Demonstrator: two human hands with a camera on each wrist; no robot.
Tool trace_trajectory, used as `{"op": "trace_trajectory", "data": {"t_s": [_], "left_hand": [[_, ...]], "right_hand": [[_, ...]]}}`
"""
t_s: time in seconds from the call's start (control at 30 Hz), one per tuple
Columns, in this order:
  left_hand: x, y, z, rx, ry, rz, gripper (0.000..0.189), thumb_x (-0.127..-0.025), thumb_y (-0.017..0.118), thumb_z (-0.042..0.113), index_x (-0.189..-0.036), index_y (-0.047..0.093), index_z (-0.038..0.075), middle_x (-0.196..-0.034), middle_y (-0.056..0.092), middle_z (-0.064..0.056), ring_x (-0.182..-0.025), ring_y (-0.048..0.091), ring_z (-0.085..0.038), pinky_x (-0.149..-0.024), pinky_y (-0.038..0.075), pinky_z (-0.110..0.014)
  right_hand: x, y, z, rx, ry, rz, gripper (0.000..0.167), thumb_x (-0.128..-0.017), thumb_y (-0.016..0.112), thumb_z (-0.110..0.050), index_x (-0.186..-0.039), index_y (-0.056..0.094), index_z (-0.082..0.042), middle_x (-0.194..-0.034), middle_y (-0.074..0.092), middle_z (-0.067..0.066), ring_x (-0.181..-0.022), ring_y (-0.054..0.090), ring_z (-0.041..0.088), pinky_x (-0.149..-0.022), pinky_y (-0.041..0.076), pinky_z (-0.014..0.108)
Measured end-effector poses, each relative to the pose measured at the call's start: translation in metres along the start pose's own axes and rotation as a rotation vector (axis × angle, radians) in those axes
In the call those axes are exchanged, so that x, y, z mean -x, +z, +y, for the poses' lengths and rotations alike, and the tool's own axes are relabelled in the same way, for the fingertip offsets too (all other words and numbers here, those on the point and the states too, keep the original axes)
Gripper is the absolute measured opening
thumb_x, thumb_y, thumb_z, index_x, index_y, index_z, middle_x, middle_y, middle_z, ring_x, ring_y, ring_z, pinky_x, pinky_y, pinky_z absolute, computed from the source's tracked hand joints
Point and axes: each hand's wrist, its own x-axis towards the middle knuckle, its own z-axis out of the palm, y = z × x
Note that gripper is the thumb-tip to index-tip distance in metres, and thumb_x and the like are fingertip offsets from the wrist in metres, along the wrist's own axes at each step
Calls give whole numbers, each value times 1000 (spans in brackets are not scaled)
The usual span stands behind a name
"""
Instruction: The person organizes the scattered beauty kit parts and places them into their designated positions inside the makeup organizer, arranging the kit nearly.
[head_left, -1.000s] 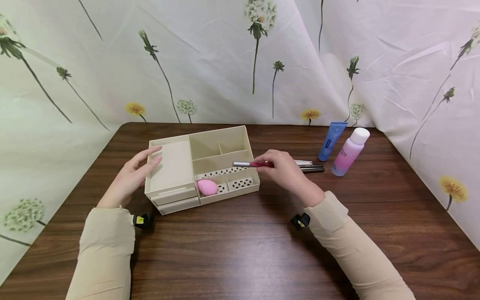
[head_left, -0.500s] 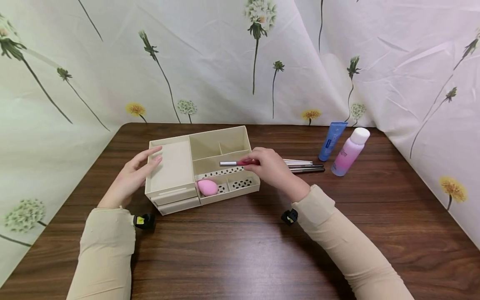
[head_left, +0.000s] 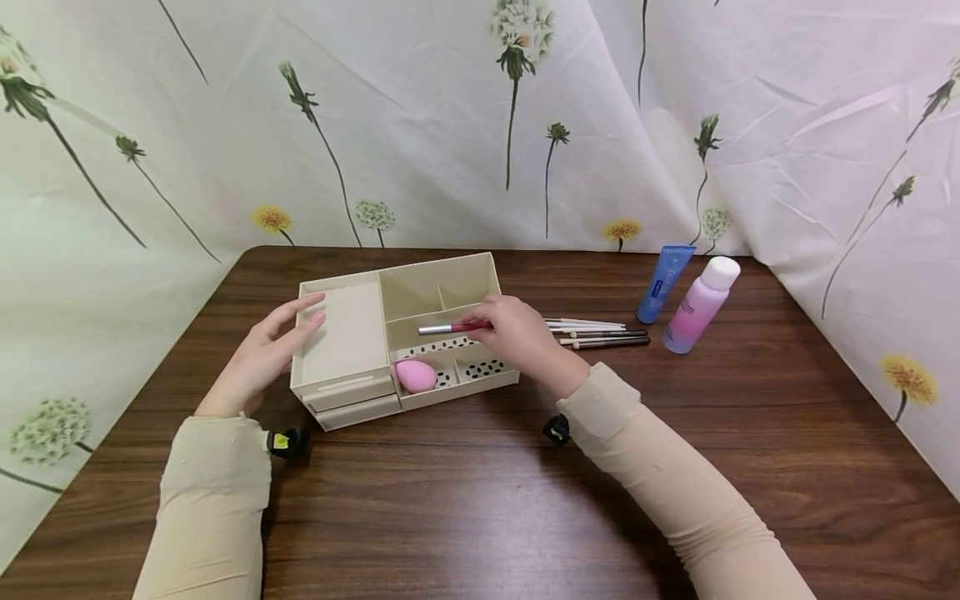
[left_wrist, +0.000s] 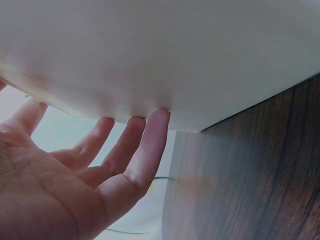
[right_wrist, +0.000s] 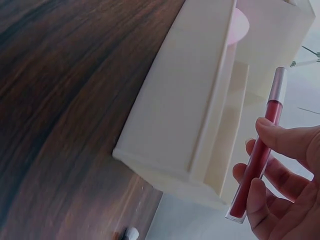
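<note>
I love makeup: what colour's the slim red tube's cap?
Silver cap, seen best in the right wrist view.

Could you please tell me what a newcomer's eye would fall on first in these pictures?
Most likely the pink sponge in the left front compartment of the cream organizer. Next, perhaps, the silver-capped red tube that the right hand holds over the organizer. The white-capped pink bottle beside the blue tube, on the right of the table, may catch the eye.
</note>
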Motion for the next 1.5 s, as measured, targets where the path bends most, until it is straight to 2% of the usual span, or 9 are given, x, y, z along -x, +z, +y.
{"op": "trace_trajectory", "data": {"t_s": [0.27, 0.57, 0.73, 1.17, 1.5], "left_hand": [[-1, 0, -1, -12, 0, -7, 62, -102, 48, 50, -157, 29, 28, -165, 13, -15, -110, 47, -5, -77, 50, -19], [-1, -1, -1, -14, -4, -2, 62, -102, 48, 50, -157, 30, 28, -164, 15, -16, -108, 48, -4, -77, 51, -19], [-1, -1, -1, -18, -9, -2, 63, -101, 48, 51, -157, 29, 28, -164, 13, -15, -111, 48, -8, -77, 51, -18], [-1, 0, -1, -23, -1, 3, 63, -102, 48, 50, -157, 30, 27, -163, 15, -17, -105, 49, -2, -76, 52, -19], [-1, 0, -1, -25, -4, 1, 63, -102, 47, 51, -157, 30, 27, -164, 14, -16, -110, 48, -7, -76, 51, -18]], "right_hand": [[-7, 9, -5, 61, -11, 6, 17, -93, 70, -22, -109, 78, -24, -101, 68, -1, -93, 63, 16, -81, 51, 35], [-14, 20, -8, 70, -39, 6, 18, -93, 71, -20, -109, 78, -23, -102, 69, 0, -99, 66, 19, -84, 53, 36], [-17, 26, -7, 88, -56, 5, 17, -93, 71, -21, -109, 77, -22, -103, 70, 1, -100, 66, 20, -84, 53, 37], [-24, 35, -3, 103, -7, -47, 19, -94, 70, -19, -111, 77, -22, -108, 71, 0, -101, 66, 21, -88, 52, 37], [-28, 37, -2, 92, 7, -73, 19, -93, 70, -16, -109, 77, -22, -108, 73, 0, -100, 67, 19, -87, 52, 36]]}}
